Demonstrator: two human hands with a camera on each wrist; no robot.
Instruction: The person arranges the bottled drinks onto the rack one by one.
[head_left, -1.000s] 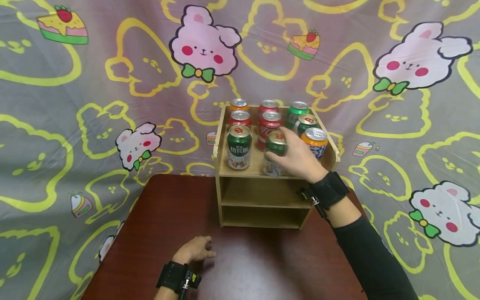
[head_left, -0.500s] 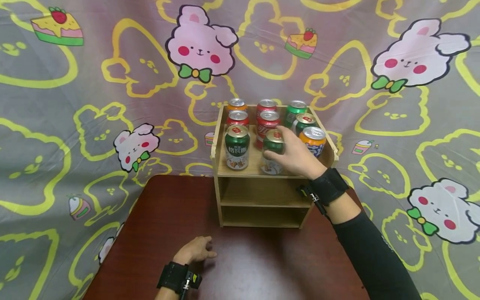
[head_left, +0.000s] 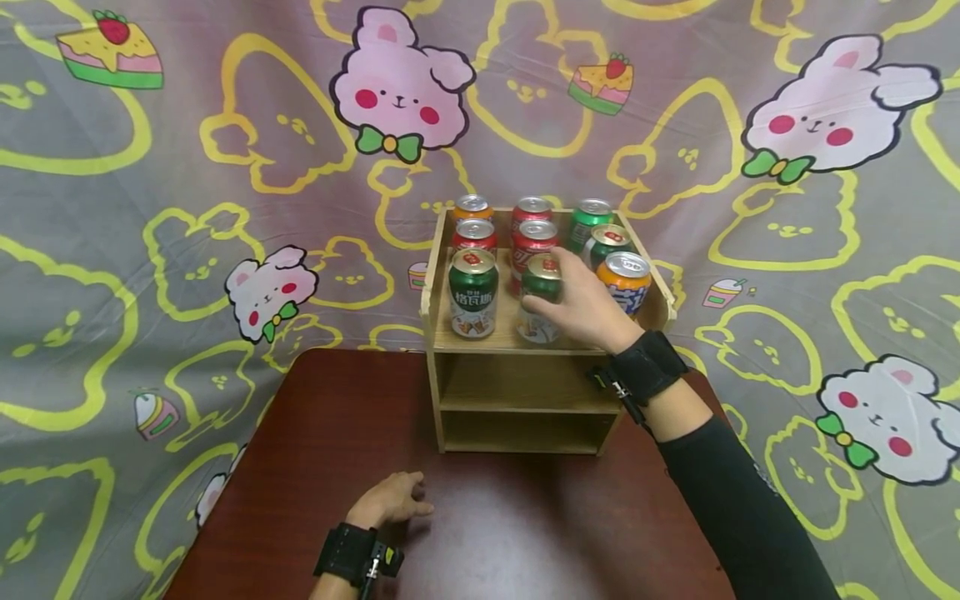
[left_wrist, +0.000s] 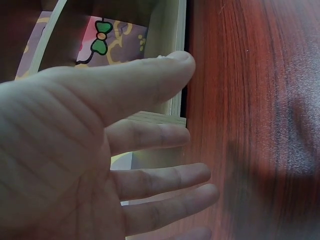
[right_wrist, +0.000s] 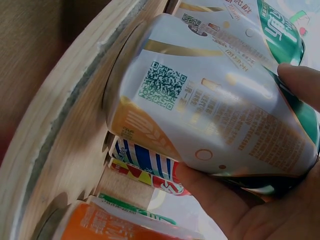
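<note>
My right hand grips a green-and-white drink can at the front of the shelf's top level, thumb on one side and fingers on the other. Seen from the right wrist, that can stands upright on the wood close to the front edge, its QR code facing the camera. A matching green can stands to its left, and an orange-and-blue can to its right. Red cans line up behind. My left hand is low over the table with fingers apart, holding nothing; its palm shows in the left wrist view.
The small wooden shelf stands at the back of the dark red table, with two lower levels under the cans. Several more cans, including a green one, fill the back of the top. A patterned curtain hangs behind.
My right hand, with the green-and-white can in it, has shifted slightly left and back on the top level. The left hand stays where it was.
</note>
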